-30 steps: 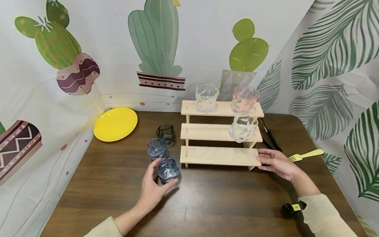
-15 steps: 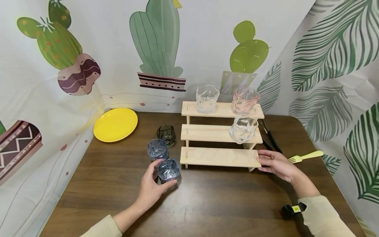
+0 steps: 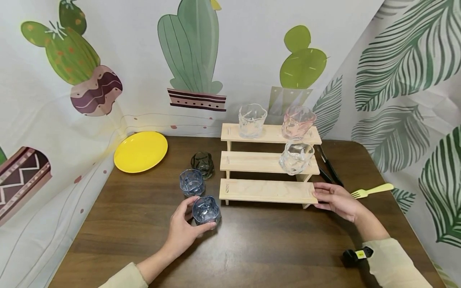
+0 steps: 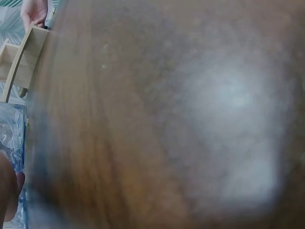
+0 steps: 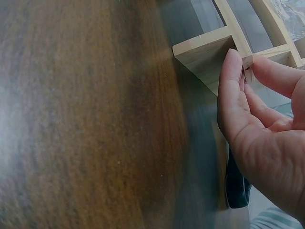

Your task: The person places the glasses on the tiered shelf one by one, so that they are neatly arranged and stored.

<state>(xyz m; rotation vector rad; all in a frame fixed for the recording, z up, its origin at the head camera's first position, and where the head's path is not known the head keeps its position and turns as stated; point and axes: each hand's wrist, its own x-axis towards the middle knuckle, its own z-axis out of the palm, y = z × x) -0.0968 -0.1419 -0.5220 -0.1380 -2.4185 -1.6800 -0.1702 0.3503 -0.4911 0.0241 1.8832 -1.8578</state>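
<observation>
My left hand [image 3: 182, 224] holds a blue glass [image 3: 206, 211] between thumb and fingers, left of the rack's front step. Part of this glass shows at the left edge of the left wrist view. Just behind it stands a second blue glass [image 3: 191, 182], with a dark grey glass [image 3: 202, 164] farther back. My right hand [image 3: 335, 200] pinches the right end of the lowest step of a three-step wooden rack [image 3: 266, 190]; the right wrist view shows thumb and fingers around the board's end. A clear glass [image 3: 252, 120] and a pink glass [image 3: 297, 122] stand on the top step, another clear glass [image 3: 296, 157] on the middle one.
A yellow plate [image 3: 140, 152] lies at the back left of the brown table [image 3: 230, 256]. Right of the rack are a black-handled tool [image 3: 331, 170] and a pale yellow fork [image 3: 372, 191]. A printed cloth [image 3: 133, 52] hangs behind the table.
The blue glass in my left hand has shifted slightly toward me and to the right, a little apart from the other blue glass. My right hand stays on the rack.
</observation>
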